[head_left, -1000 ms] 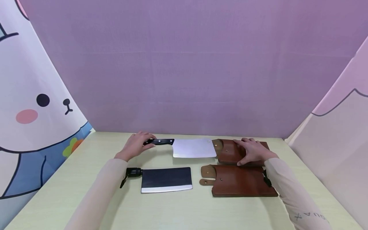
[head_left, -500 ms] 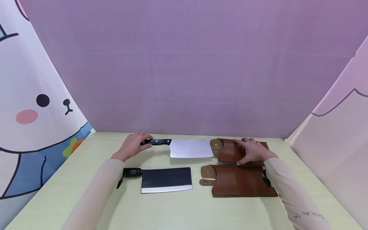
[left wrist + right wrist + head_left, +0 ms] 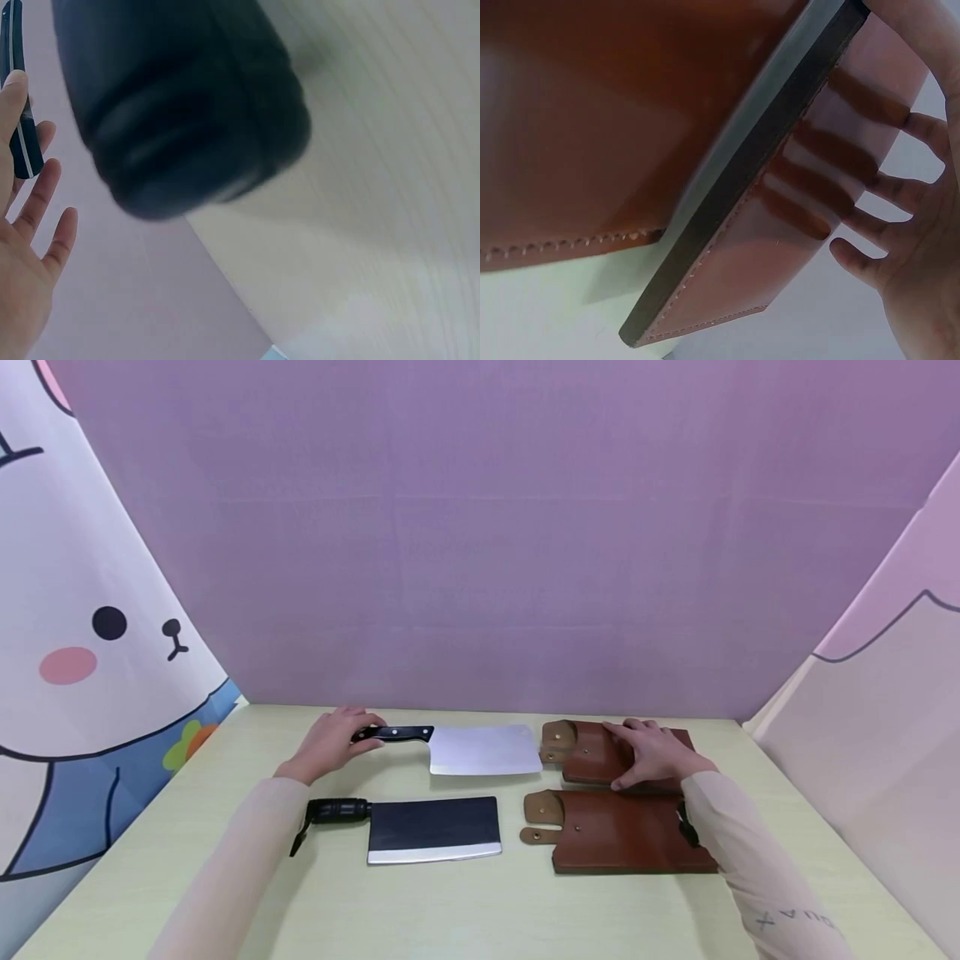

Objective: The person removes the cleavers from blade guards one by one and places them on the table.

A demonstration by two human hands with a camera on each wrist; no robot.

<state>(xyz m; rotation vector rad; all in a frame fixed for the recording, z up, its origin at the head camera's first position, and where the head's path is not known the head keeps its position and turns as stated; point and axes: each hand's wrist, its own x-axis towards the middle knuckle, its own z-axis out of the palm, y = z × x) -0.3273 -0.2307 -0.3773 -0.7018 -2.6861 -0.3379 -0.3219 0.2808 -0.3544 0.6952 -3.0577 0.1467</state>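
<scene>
In the head view my left hand pinches the black riveted handle of a cleaver with a bright steel blade. Its thumb and fingers also show on that handle in the left wrist view. The blade points right, its end close to the tan flap of the far brown leather knife sheath. Across that sheath lies my right hand, thumb at the near edge. Its fingertips reach the other edge of the stitched leather in the right wrist view.
Nearer on the pale table lies a second cleaver with a dark blade and black handle. A second brown sheath lies right of it, tan flap and strap leftward. A purple backdrop rises behind.
My left hand has moved left with the steel cleaver, whose blade no longer overlaps the sheath's flap. The far sheath and my right hand have shifted slightly left. The nearer cleaver stays put.
</scene>
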